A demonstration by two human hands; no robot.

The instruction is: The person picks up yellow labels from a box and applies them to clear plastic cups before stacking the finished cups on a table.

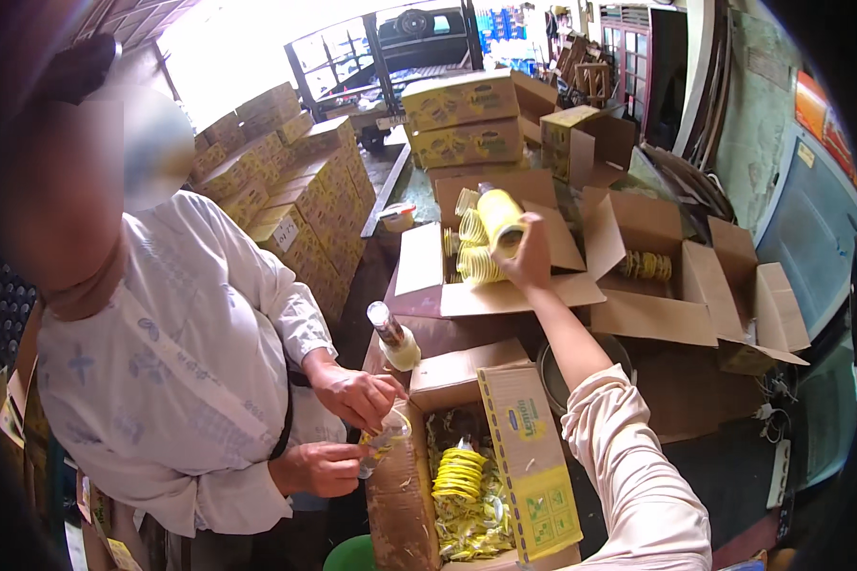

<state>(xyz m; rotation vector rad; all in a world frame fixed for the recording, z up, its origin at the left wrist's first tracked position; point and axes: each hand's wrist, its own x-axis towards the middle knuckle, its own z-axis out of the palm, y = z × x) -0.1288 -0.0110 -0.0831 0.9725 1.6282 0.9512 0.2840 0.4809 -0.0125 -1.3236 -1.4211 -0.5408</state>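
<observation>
My right hand reaches forward from the lower right in a beige sleeve. Its fingers are closed round the near end of a yellow cylinder, which looks like a sleeve of nested cups and tilts away from me. It is held over an open cardboard box containing several ribbed yellow stacks. My left hand is out of view. Closer to me, another open carton has a stack of yellow ringed pieces lying on loose yellow-and-white wrappers.
At the left, a person in a white shirt handles clear plastic with a yellow edge. A bottle-like roll stands beside the carton. Open boxes lie to the right; closed cartons are piled behind. A metal basin sits nearby.
</observation>
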